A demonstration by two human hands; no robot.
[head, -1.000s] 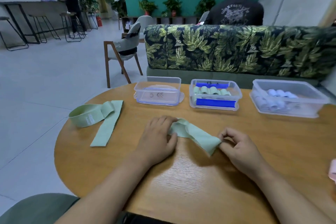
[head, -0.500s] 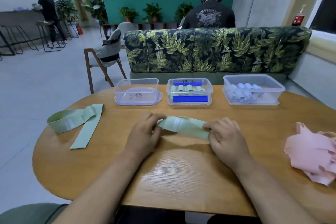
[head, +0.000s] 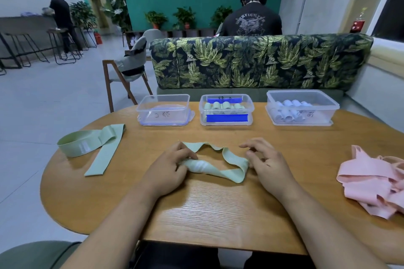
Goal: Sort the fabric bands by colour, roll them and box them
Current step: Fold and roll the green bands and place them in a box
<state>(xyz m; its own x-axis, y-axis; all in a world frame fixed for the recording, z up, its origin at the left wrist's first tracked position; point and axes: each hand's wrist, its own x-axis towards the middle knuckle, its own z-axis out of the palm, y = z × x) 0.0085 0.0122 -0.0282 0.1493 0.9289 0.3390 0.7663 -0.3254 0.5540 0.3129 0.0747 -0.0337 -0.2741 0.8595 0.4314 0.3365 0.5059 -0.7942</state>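
On table [head: 207, 207], green band [head: 220, 173]: left hand [head: 166, 170] fingers pinch end; right hand [head: 270, 165] fingers spread beside fold.

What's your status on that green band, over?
Left grip pinching green band at left end. Right grip at its right fold, hold unclear. Band not yet rolled. Nothing between it and middle box.

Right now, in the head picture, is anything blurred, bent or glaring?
Head view: the wide lens bends the table edge and walls; the green band smears pale beside the left hand; soft shadow lies under the band; mild sheen on the wood; writing on the clear boxes is too small to read.
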